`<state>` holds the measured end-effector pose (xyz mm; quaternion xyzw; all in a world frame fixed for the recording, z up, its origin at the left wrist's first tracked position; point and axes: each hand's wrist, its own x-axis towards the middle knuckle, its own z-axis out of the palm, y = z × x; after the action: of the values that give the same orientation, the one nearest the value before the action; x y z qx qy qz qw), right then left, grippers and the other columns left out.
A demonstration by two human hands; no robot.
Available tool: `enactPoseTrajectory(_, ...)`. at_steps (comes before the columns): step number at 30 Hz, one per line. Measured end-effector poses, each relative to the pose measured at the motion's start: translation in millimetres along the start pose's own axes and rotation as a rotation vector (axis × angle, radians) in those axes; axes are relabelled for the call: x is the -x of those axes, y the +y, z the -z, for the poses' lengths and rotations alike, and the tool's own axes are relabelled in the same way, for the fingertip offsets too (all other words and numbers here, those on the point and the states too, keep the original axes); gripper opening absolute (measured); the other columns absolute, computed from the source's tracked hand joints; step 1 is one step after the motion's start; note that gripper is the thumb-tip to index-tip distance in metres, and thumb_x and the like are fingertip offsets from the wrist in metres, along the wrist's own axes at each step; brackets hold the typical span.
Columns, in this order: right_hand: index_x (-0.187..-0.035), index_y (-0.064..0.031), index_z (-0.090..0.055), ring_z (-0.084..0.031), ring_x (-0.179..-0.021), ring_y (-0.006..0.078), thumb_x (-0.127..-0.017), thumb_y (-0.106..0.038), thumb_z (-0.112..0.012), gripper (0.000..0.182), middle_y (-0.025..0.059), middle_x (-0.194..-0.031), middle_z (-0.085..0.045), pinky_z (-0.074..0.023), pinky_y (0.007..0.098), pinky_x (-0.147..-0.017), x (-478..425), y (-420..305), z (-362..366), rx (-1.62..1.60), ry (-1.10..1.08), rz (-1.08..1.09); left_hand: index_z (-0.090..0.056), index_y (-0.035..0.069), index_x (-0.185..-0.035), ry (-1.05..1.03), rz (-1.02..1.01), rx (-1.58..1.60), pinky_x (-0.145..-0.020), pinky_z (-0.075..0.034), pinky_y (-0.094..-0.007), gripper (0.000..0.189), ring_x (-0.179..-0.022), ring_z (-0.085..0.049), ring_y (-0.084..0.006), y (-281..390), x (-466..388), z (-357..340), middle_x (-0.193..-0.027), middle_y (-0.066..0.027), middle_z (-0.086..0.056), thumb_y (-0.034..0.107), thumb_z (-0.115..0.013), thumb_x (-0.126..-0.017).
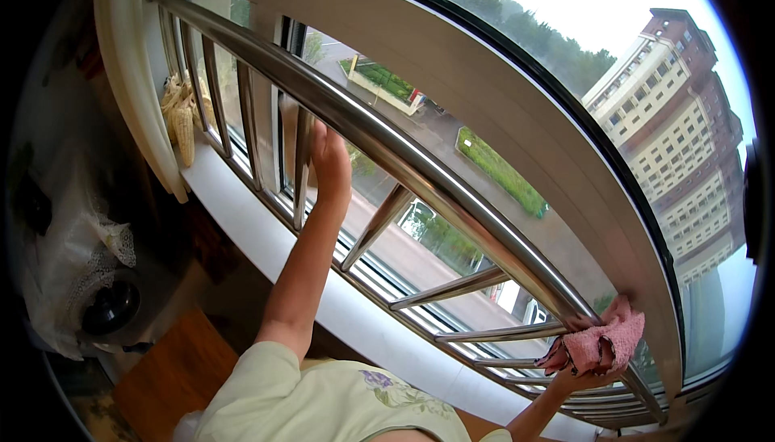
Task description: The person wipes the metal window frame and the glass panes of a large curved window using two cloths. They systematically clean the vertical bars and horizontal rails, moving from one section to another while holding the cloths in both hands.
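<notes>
A polished metal window railing with upright bars runs across the view in front of a window. My left hand is at one of the bars, just under the top rail; its fingers are partly hidden, so its hold on the bar cannot be told. At the lower right my right hand holds a pink cloth with a dark edge against the top rail. The cloth covers most of that hand's fingers and part of the rail.
A white windowsill lies along the railing's foot. Dried corn cobs hang at its far left beside a pale curtain. A wooden board or tabletop, a dark round object and lace-edged sheeting are at the lower left.
</notes>
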<state>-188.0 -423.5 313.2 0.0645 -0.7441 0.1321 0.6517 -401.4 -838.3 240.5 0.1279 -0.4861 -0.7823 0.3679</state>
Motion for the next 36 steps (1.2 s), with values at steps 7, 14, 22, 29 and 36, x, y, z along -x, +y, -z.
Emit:
enactPoseTrajectory(7,-0.124,0.0017,-0.038,-0.051,-0.104,0.0335,-0.068,-0.062,-0.060,0.087,0.0198,-0.117,-0.048,-0.0408,0.0476,-0.088,25.8,65.0,28.9,0.078,-0.046,-0.010,-0.043,-0.002,-0.116,0.040,-1.235,-0.796,-0.086,-0.039,-0.0421,0.039,-0.094,-0.048,-0.0279,19.1,-15.5,-24.8,-0.101,-0.0133,-0.049,0.006,-0.057,-0.081)
enactPoseTrajectory(14,-0.121,0.0034,-0.039,-0.056,-0.094,0.0277,-0.068,-0.054,-0.063,0.081,0.0162,-0.109,-0.051,-0.0448,0.0423,-0.084,24.7,29.2,3.5,-0.092,0.052,-0.083,-0.037,0.007,-0.127,-0.605,-0.430,0.001,-0.083,-0.040,-0.0329,0.044,-0.091,-0.047,-0.0155,23.5,30.1,-32.0,-0.110,-0.0063,-0.047,0.014,-0.051,-0.086)
enactPoseTrajectory(22,-0.119,0.0039,-0.040,-0.056,-0.092,0.0270,-0.069,-0.053,-0.062,0.079,0.0168,-0.108,-0.051,-0.0451,0.0414,-0.082,19.8,13.1,-0.6,0.003,0.064,-0.066,-0.035,0.005,-0.128,-0.763,-1.129,-0.538,-0.089,-0.036,-0.0358,0.047,-0.099,-0.044,-0.0186,35.1,23.3,-51.9,-0.115,-0.0087,-0.045,0.019,-0.051,-0.086)
enactPoseTrajectory(29,-0.117,0.0044,-0.041,-0.056,-0.089,0.0264,-0.070,-0.051,-0.061,0.076,0.0169,-0.106,-0.052,-0.0457,0.0401,-0.080,15.0,6.7,1.6,0.008,0.029,-0.064,-0.034,0.004,-0.129,-0.621,-1.259,-0.549,-0.094,-0.031,-0.0384,0.050,-0.107,-0.041,-0.0213,29.6,17.1,-89.9,-0.120,-0.0108,-0.042,0.023,-0.051,-0.086)
enactPoseTrajectory(36,-0.115,0.0050,-0.042,-0.057,-0.086,0.0258,-0.070,-0.050,-0.060,0.073,0.0170,-0.103,-0.053,-0.0463,0.0389,-0.078,11.9,3.4,0.4,-0.002,-0.002,-0.091,-0.033,0.003,-0.130,-0.322,-1.342,-0.773,-0.099,-0.027,-0.0410,0.054,-0.114,-0.039,-0.0241,-17.5,-24.8,-4.8,-0.125,-0.0129,-0.040,0.028,-0.052,-0.086)
